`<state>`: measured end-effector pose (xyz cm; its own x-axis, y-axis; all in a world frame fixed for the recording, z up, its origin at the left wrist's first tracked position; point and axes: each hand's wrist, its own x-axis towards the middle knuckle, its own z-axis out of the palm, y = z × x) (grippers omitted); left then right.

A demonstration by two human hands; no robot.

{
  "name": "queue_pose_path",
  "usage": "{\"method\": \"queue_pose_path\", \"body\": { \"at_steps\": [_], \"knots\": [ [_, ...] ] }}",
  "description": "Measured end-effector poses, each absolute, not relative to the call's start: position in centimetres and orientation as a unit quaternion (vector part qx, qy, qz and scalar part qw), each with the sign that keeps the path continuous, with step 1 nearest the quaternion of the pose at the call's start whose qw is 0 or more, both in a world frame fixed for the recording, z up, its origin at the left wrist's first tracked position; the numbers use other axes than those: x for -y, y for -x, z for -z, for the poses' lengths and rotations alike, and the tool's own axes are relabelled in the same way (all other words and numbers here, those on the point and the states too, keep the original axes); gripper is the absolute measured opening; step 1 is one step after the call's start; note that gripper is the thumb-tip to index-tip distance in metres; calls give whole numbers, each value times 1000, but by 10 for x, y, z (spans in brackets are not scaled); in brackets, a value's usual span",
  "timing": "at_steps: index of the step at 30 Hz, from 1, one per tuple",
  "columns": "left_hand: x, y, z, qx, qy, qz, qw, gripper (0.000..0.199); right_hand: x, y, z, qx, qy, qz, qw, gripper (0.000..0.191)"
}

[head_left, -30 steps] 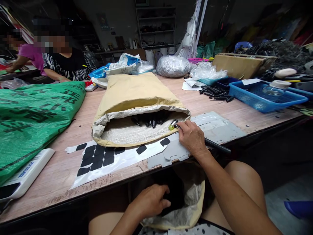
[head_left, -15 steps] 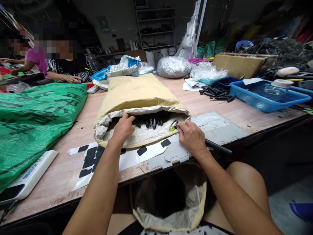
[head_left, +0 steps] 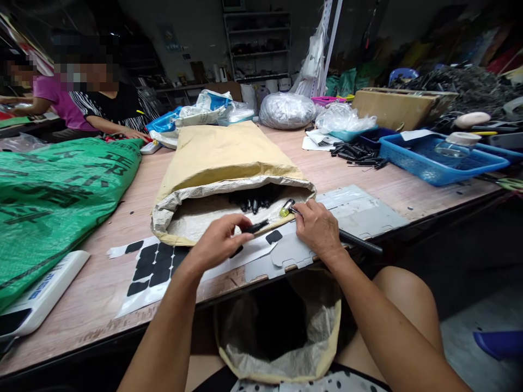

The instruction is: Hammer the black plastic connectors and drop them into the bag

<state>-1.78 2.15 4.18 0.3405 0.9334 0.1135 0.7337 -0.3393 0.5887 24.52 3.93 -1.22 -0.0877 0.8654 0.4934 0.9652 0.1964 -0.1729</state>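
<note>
A yellow woven sack lies on the table with its mouth toward me, several black parts showing inside. In front of that mouth, my left hand pinches a small black part between thumb and fingers. My right hand is closed around the shaft of a tool with a yellow-green transparent end, at the sack's right lip. A black rod sticks out beyond my right wrist. Below the table edge, a second sack stands open between my legs.
A green sack and a white device are at the left. Black stickers on white backing lie near the front edge. A blue basket and loose black parts are at the right. Two people sit at the back left.
My left hand has come out of the sack's mouth toward me and right, with a black part in its fingers. My right hand stays at the lip. The view has shifted slightly.
</note>
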Motion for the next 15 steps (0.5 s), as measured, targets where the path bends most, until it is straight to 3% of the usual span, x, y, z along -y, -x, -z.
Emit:
{"method": "queue_pose_path", "body": {
  "at_steps": [12, 15],
  "knots": [
    [-7, 8, 0, -495, -770, -314, 253, 17, -41, -249, 14, 734, 622, 90, 256, 26],
    [-7, 9, 0, -499, -764, -315, 262, 15, -37, -250, 9, 727, 613, 76, 300, 30]
  ]
}}
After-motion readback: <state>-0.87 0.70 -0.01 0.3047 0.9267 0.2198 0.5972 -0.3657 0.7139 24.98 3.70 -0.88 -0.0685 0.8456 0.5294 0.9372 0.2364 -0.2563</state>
